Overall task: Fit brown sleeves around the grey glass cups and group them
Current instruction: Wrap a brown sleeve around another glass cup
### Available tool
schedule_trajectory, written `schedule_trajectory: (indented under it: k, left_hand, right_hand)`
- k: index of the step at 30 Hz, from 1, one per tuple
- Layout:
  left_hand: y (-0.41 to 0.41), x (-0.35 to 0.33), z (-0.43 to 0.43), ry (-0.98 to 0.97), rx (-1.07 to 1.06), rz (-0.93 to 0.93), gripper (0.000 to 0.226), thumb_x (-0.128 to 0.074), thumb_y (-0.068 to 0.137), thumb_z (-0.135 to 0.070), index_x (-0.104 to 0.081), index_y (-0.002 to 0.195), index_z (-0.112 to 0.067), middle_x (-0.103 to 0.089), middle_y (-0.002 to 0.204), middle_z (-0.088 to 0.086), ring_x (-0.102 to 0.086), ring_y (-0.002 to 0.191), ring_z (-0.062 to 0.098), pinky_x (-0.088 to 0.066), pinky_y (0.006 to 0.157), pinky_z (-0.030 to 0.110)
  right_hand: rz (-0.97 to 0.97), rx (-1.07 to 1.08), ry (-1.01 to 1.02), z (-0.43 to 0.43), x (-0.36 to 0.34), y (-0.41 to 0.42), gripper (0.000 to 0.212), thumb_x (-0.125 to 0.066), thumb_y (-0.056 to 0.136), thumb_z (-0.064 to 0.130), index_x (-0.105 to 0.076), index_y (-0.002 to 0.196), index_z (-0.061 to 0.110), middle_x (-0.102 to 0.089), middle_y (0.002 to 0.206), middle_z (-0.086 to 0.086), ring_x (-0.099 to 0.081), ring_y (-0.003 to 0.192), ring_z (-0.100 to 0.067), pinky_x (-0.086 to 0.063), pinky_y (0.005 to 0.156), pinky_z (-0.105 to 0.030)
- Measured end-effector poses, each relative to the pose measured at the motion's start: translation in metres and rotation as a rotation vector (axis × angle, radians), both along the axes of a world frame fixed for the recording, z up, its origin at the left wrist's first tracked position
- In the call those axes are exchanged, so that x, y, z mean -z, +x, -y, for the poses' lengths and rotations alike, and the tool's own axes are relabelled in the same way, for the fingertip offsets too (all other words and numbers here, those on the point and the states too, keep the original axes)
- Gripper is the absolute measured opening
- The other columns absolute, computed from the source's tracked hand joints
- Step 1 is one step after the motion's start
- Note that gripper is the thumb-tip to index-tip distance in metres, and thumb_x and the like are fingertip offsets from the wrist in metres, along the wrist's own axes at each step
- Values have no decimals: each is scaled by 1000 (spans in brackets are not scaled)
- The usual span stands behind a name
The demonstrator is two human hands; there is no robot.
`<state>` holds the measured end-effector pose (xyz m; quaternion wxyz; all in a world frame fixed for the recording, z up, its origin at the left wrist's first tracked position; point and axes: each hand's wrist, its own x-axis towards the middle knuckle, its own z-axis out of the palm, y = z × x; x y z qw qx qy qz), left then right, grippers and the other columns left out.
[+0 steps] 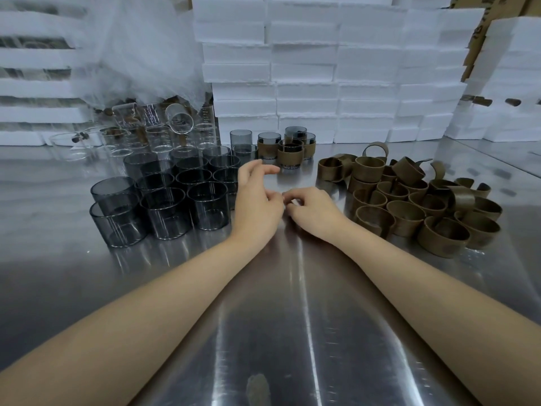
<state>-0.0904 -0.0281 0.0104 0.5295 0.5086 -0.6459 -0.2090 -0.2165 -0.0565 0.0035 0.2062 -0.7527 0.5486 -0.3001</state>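
Note:
Several bare grey glass cups [167, 212] stand clustered on the left of the steel table [292, 317]. A heap of brown sleeves [409, 212] lies on the right. Three sleeved grey cups [289, 153] are grouped at the back centre, with two more bare grey cups [241, 139] beside them. My left hand [257, 200] hovers in the middle with fingers loosely curled and holds nothing. My right hand [313, 209] rests on the table beside it, fingers curled inward, empty. The two hands' fingertips nearly touch. Neither hand touches a cup or a sleeve.
Clear glass cups [152, 133], some tipped over, stand at the back left under a plastic bag [140, 54]. Stacks of white foam boxes [322, 68] wall off the back and right. Cardboard [480, 33] shows behind them.

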Motion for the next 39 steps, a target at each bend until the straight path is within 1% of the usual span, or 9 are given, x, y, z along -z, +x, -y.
schedule_trajectory:
  k: [6, 14, 19, 22, 25, 29, 33, 36, 39]
  left_hand:
    - [-2, 2, 0, 180, -159, 263, 56, -56, 89, -11, -34, 140, -16, 7, 159, 7, -61, 71, 28, -47, 71, 35]
    - [0, 5, 2, 169, -147, 289, 54, -55, 90, -17, -34, 141, -16, -25, 135, 3, -61, 83, 29, -51, 80, 42]
    - [0, 1, -1, -46, -164, 93, 39, -61, 90, -22, -49, 127, -24, -44, 116, -9, -59, 75, 16, -53, 77, 40]
    - [2, 2, 5, 31, -185, 58, 54, -62, 92, -36, -42, 139, -19, -37, 131, -2, -59, 104, 24, -46, 87, 32]
    - [3, 5, 12, 266, -142, 172, 62, -49, 96, -50, -36, 145, -14, -41, 146, 6, -51, 124, 27, -39, 95, 31]
    - [3, 6, 10, 206, -6, 175, 37, -45, 98, -50, -58, 121, -24, -68, 107, -2, -65, 91, 25, -52, 87, 40]
    - [3, 6, 10, 137, 24, -17, 27, -52, 97, -44, -59, 120, -31, -64, 79, -11, -59, 68, 9, -47, 64, 23]
    - [3, 4, 12, 222, 132, -220, 26, -52, 98, -38, -62, 120, -28, -65, 83, -11, -62, 74, 8, -55, 77, 31]
    - [3, 1, 12, 251, 219, -380, 26, -53, 98, -27, -63, 123, -24, -67, 96, -14, -63, 76, -1, -55, 70, 19]
  right_hand:
    - [-31, -14, -5, -1, 0, 0, 32, -50, 90, 11, -71, 113, 19, -68, 119, -1, -57, 116, -17, -43, 95, -27]
    - [-18, 23, 2, 3, 4, -1, 39, -53, 92, 13, -58, 131, 17, -61, 132, -3, -54, 122, -14, -35, 94, -17]
    - [163, 33, 12, 4, 5, -2, 64, -62, 87, 12, -35, 145, 15, -53, 126, 2, -48, 102, -4, -37, 87, -14]
    - [184, 21, 14, 6, 4, -2, 72, -68, 82, 16, -33, 144, 16, -50, 103, 20, -48, 98, -2, -36, 69, -5]
    - [253, 12, 7, 6, 2, -1, 80, -75, 80, 22, -31, 147, 17, -49, 108, 17, -47, 102, -2, -37, 82, -13]
    - [288, -16, -85, 3, 1, -2, 44, -80, 73, 16, -55, 104, 35, -59, 95, 20, -57, 89, 4, -49, 83, -16]
    - [355, 73, -154, 1, 0, -1, 64, -85, 67, 24, -50, 120, 16, -55, 115, 0, -53, 102, -8, -39, 80, -8]
    - [410, 93, -241, -1, -3, 2, 66, -86, 67, 22, -45, 119, 22, -53, 120, 0, -50, 108, -8, -34, 80, 1]
    - [460, 66, -230, -2, -4, 2, 70, -86, 67, 19, -41, 120, 22, -55, 119, 2, -53, 108, -7, -37, 82, -1]
